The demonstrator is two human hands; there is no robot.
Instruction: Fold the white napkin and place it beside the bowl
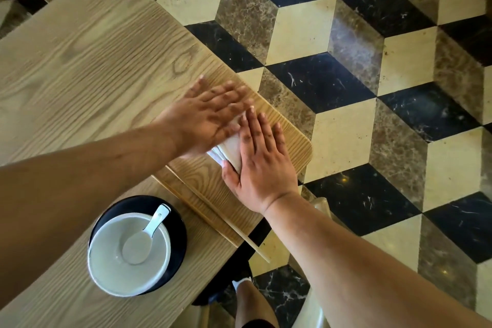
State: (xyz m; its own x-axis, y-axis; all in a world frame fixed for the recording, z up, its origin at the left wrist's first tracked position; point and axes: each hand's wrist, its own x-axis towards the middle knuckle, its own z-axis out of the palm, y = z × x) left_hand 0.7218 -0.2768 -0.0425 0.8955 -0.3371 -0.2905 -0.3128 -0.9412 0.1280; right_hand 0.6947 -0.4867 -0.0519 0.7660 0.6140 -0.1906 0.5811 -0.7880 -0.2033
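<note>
The white napkin (231, 149) lies folded into a narrow stack near the right corner of the wooden table (87, 61). Most of it is hidden under my hands. My left hand (206, 117) lies flat on its far left part, fingers spread and blurred. My right hand (262, 160) presses flat on its near right part, fingers straight. Only a strip of the napkin and its layered near edge show between them. The white bowl (127, 255) with a white spoon (149, 229) in it sits on a black plate (175, 224), near left of the hands.
The table's right edge (306, 141) runs just beyond my right hand, with patterned marble floor (372, 88) below. A seam between two tabletops (202, 208) runs between the bowl and the napkin. My leg and shoe (245, 293) show beneath the table.
</note>
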